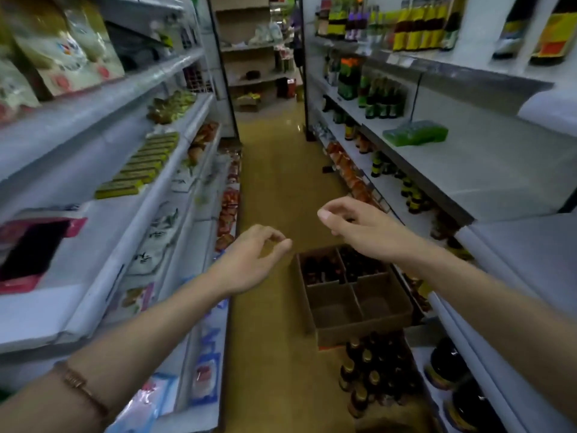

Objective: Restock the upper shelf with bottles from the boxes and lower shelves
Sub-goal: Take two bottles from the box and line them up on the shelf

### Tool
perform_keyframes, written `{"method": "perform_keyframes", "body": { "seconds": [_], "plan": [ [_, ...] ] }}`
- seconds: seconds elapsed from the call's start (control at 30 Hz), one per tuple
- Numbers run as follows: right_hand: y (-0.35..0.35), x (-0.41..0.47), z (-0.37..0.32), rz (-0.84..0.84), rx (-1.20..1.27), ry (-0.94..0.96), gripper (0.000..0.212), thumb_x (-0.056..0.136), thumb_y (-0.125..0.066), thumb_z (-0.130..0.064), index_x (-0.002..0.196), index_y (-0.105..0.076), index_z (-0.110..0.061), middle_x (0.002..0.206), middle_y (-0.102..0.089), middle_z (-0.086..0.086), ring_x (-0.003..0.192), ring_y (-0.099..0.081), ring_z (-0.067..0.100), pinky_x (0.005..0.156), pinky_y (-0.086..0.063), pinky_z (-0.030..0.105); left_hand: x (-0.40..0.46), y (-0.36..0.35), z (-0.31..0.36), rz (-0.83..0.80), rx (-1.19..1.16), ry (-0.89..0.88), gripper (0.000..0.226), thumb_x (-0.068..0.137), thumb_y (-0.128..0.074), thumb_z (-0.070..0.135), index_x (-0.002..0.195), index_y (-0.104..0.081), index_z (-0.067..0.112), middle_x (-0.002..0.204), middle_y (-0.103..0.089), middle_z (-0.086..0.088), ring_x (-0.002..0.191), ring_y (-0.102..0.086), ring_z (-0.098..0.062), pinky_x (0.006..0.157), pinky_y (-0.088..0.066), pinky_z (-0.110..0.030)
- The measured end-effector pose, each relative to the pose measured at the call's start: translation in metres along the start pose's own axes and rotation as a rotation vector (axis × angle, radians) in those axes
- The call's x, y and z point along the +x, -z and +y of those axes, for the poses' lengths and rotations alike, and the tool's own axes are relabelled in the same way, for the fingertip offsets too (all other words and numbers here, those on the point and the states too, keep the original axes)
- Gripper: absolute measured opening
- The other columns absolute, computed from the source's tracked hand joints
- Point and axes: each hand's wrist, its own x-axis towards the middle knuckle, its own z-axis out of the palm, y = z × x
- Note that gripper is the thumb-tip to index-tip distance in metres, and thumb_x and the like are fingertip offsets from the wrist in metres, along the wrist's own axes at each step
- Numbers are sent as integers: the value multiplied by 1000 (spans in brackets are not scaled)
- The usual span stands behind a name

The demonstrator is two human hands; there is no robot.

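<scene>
A brown cardboard box [359, 310] with dividers sits on the aisle floor; its two far cells hold dark bottles [324, 268], its two near cells hold nothing. A cluster of dark bottles with gold caps [371, 378] stands on the floor just in front of it. My left hand [253, 259] hovers left of the box, fingers loosely curled, holding nothing. Above the box's far edge my right hand [349, 225] hangs in the air, also loosely curled and holding nothing. The upper shelf [487, 68] on the right carries tall yellow-labelled bottles [418, 26].
Shelving lines both sides of a narrow aisle with a tan floor [281, 170]. A green shrink-wrapped pack [415, 132] lies on the right middle shelf. Large dark jars [449, 364] fill the lower right shelf. Packets and boxes fill the left shelves.
</scene>
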Motion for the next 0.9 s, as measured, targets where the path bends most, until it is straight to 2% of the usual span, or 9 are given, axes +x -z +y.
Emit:
{"method": "perform_keyframes", "body": {
  "seconds": [0.07,0.13,0.3,0.37,0.47,0.5,0.63,0.73,0.9],
  "plan": [
    [-5,37,4,-31,6,-12,49,95,-42,-59,131,-50,-28,120,-56,-12,110,-55,5,75,-41,13,21,-1,-15,45,-69,83,29,99,-44,38,112,-60,19,102,-53,6,99,-50,-8,83,-36,-21],
    [-14,68,11,-94,-2,-14,51,94,-43,-59,133,-50,-26,124,-56,-11,113,-54,6,76,-40,12,36,-9,-35,88,-162,132,20,99,-47,32,108,-59,19,100,-55,6,95,-52,-8,81,-37,-17],
    [-25,145,33,-149,-14,-82,53,95,-43,-57,135,-48,-24,128,-54,-9,111,-49,5,72,-36,10,86,-22,-100,53,-184,190,24,96,-55,25,116,-58,13,107,-56,4,100,-54,-7,75,-37,-1],
    [-28,176,43,-141,-10,-127,50,95,-43,-56,134,-49,-25,124,-53,-11,110,-49,5,71,-35,10,119,-24,-123,30,-176,162,23,95,-56,24,116,-58,13,110,-57,0,101,-54,-9,80,-39,-4],
    [-34,223,59,-133,-4,-196,50,94,-45,-57,133,-49,-26,121,-54,-13,107,-50,3,73,-38,13,178,-31,-158,-31,-167,124,24,94,-58,23,116,-58,12,113,-58,-5,105,-56,-16,94,-46,-29],
    [-36,238,64,-128,0,-219,51,93,-46,-59,133,-49,-27,120,-54,-15,106,-51,2,75,-40,16,198,-35,-169,-49,-156,104,25,94,-58,23,116,-58,11,113,-58,-6,104,-56,-17,95,-46,-32],
    [-35,293,80,-82,36,-336,55,90,-49,-61,133,-48,-27,125,-54,-13,113,-53,6,91,-48,29,271,-44,-205,-197,-146,37,26,96,-55,25,118,-54,12,108,-48,1,101,-52,-16,92,-43,-27],
    [-30,322,97,-3,60,-419,58,92,-49,-59,138,-45,-24,130,-51,-11,119,-50,9,100,-46,34,329,-56,-223,-343,-99,-16,29,98,-50,28,122,-50,11,107,-42,4,99,-49,-14,91,-41,-26],
    [-19,352,142,25,72,-534,61,92,-48,-60,140,-42,-24,135,-51,-6,114,-49,9,84,-41,22,400,-99,-239,-546,-33,-50,28,99,-48,30,122,-50,14,112,-44,1,105,-50,-16,94,-42,-27]
  ]
}}
